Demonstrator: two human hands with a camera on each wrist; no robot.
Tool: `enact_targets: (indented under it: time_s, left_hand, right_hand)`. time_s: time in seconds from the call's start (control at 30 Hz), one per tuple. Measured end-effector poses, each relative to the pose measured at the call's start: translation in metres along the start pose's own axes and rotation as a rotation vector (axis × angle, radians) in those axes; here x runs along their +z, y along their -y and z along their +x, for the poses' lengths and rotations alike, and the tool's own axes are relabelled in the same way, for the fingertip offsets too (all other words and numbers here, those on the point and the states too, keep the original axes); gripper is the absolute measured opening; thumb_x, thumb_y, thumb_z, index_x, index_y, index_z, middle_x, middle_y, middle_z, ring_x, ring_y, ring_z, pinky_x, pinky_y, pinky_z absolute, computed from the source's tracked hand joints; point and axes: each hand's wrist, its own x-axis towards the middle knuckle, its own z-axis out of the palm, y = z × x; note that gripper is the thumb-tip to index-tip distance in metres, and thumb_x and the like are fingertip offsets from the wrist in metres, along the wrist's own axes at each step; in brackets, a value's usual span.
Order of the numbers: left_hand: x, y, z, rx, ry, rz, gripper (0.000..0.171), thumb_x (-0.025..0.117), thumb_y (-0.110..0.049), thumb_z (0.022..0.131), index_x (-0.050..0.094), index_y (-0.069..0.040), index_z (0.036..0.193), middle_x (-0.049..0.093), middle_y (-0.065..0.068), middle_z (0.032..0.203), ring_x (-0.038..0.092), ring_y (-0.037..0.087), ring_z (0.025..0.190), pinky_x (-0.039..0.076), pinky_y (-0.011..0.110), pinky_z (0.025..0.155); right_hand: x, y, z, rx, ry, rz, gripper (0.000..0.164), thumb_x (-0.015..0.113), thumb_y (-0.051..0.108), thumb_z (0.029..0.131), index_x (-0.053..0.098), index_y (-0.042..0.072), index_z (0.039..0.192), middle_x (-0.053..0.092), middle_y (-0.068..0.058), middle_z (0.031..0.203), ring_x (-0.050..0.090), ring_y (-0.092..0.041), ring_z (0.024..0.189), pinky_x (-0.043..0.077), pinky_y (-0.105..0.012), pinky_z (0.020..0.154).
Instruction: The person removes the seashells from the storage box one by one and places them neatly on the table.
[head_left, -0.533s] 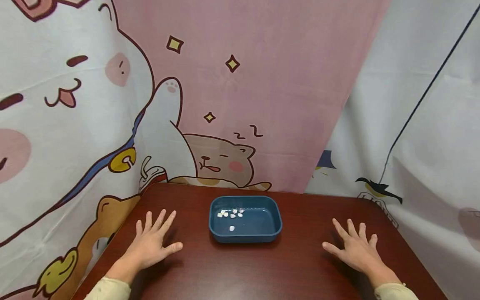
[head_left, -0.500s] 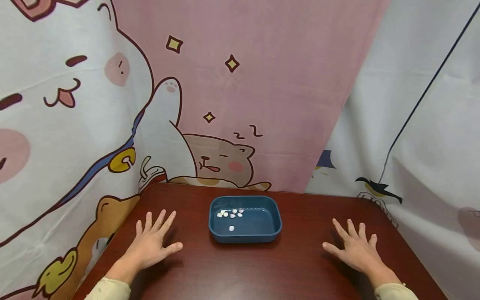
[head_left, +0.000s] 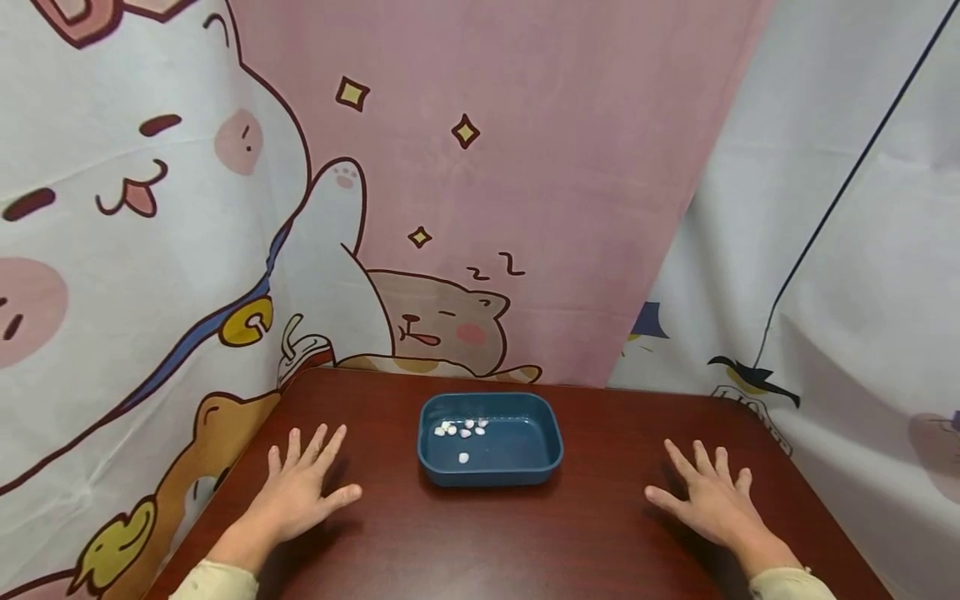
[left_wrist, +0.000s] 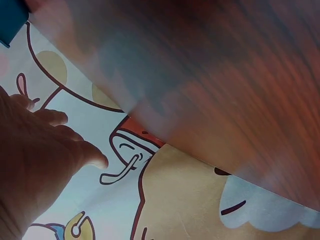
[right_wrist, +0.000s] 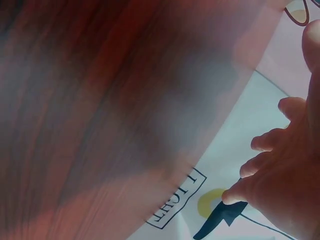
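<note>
A dark blue rectangular dish (head_left: 517, 478) sits at the middle of the table toward the back. Inside it, several small white pebble-like pieces (head_left: 452, 430) lie mostly in the back left part, with a single piece (head_left: 463, 457) nearer the front. To the dish's left, my left hand (head_left: 297, 493) hovers over the table with fingers spread, holding nothing. My right hand (head_left: 712, 500) is on the other side, its fingers likewise spread and holding nothing. In the left wrist view a corner of the blue dish (left_wrist: 11, 22) shows at the top left.
The reddish-brown wooden table (head_left: 495, 542) reaches back to a hanging cloth (head_left: 570, 208) printed with cartoon animals. More white cloth (head_left: 862, 333) hangs along the right side. Pale cuffs (head_left: 217, 579) cover both wrists.
The left hand has shifted very slightly left and down in the head view. The head view itself has tilted a little. The dish and the white pieces stay as they were.
</note>
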Motion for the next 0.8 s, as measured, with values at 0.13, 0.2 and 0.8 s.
enact_targets:
  time_s: [0.13, 0.2, 0.8]
  left_hand:
    - [-0.001, -0.005, 0.004, 0.013, 0.000, -0.021, 0.099, 0.066, -0.069, 0.096, 0.027, -0.016, 0.171, 0.029, 0.031, 0.172, 0.013, 0.068, 0.156, 0.012, 0.087, 0.115]
    - [-0.002, -0.011, 0.009, 0.026, -0.005, -0.036, 0.101, 0.064, -0.071, 0.096, 0.026, -0.014, 0.171, 0.029, 0.031, 0.172, 0.016, 0.066, 0.156, 0.015, 0.086, 0.116]
    - [0.016, -0.095, 0.052, 0.002, 0.003, -0.192, 0.094, 0.073, -0.065, 0.094, 0.038, -0.019, 0.168, 0.051, 0.012, 0.165, 0.054, 0.041, 0.147, 0.046, 0.066, 0.113]
  right_hand:
    - [-0.005, 0.004, 0.005, -0.020, 0.007, 0.013, 0.107, 0.068, 0.071, 0.093, 0.029, 0.005, 0.168, 0.020, -0.049, 0.164, 0.012, -0.078, 0.146, 0.008, -0.092, 0.106]
    - [-0.010, 0.010, 0.009, -0.041, 0.006, 0.017, 0.107, 0.071, 0.066, 0.093, 0.029, 0.001, 0.167, 0.024, -0.048, 0.163, 0.018, -0.076, 0.147, 0.014, -0.091, 0.107]
    - [-0.033, 0.139, 0.058, -0.263, -0.057, 0.283, 0.062, 0.072, 0.042, 0.103, 0.059, 0.006, 0.150, 0.066, -0.019, 0.146, 0.064, -0.041, 0.133, 0.053, -0.060, 0.106]
